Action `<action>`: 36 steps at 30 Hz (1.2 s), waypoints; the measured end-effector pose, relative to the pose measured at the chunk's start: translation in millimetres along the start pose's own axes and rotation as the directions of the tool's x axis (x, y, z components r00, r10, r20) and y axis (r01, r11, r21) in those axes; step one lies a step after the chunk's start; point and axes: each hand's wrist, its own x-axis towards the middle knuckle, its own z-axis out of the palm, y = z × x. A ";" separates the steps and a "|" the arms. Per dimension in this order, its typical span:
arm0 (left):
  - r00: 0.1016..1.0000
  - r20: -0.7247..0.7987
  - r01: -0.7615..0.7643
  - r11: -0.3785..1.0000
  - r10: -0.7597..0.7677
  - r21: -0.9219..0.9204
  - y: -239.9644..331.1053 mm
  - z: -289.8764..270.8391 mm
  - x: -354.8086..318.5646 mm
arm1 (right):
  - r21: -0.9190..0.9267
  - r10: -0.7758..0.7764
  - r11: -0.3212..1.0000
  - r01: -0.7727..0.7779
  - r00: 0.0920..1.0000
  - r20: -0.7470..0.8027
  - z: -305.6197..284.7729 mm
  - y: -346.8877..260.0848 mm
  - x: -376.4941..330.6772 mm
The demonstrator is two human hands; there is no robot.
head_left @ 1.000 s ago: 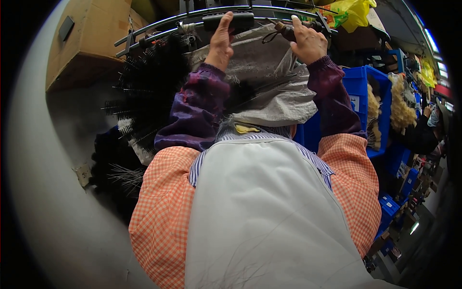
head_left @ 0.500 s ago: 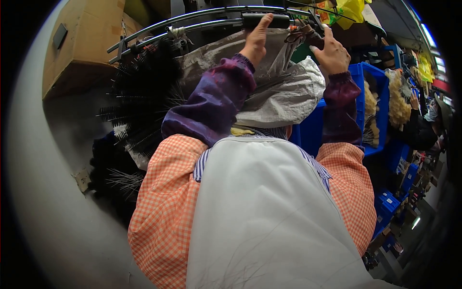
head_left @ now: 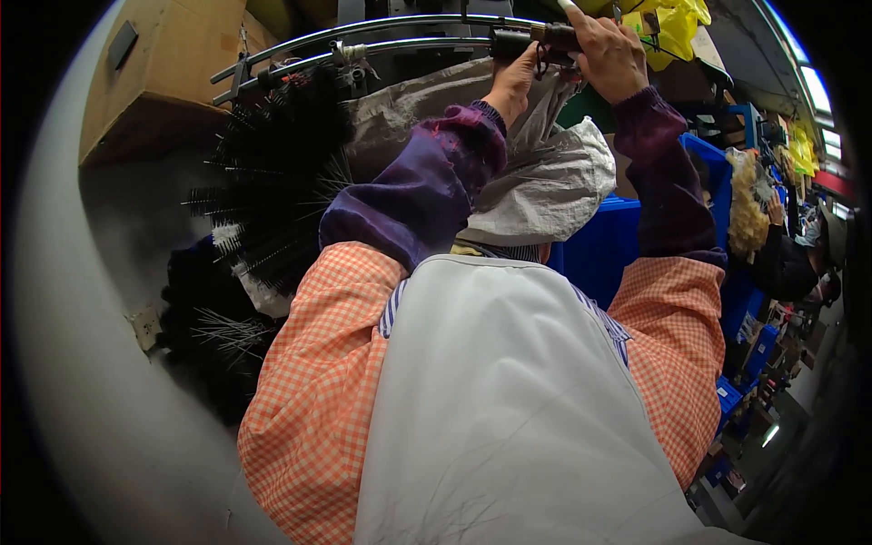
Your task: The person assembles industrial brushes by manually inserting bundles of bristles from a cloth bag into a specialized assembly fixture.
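Two curved metal rails (head_left: 409, 42) run side by side across the top of the view. My left hand (head_left: 514, 84) is closed round a black cylinder (head_left: 510, 42) at the right part of the lower rail, thumb on its near side. My right hand (head_left: 612, 56) curls round a dark brown cylindrical piece (head_left: 560, 36) just right of it, index finger stretched over its far side. The far ends of my fingers are partly hidden. Beneath my hands hangs a grey-white woven sack (head_left: 545, 186). Black bristle brushes (head_left: 282, 173) fan out left of my left forearm.
A cardboard box (head_left: 150, 77) stands at the upper left, beside the pale wall. Blue crates (head_left: 599, 241) are right of the sack. More dark brushes (head_left: 204, 318) lie lower left. Yellow plastic bags (head_left: 677, 27) sit at the upper right. Another person (head_left: 790, 259) is at the far right.
Both rails and my left hand have shifted slightly right. My right hand has moved up and left, its fingers going from spread beside the assembly to curled round the dark brown piece.
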 end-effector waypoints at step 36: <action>0.978 -0.078 -0.198 0.980 0.195 -0.025 0.1 3.6 -3.1 | -0.344 -0.192 0.924 0.164 0.980 -0.048 4.7 -23.6 34.5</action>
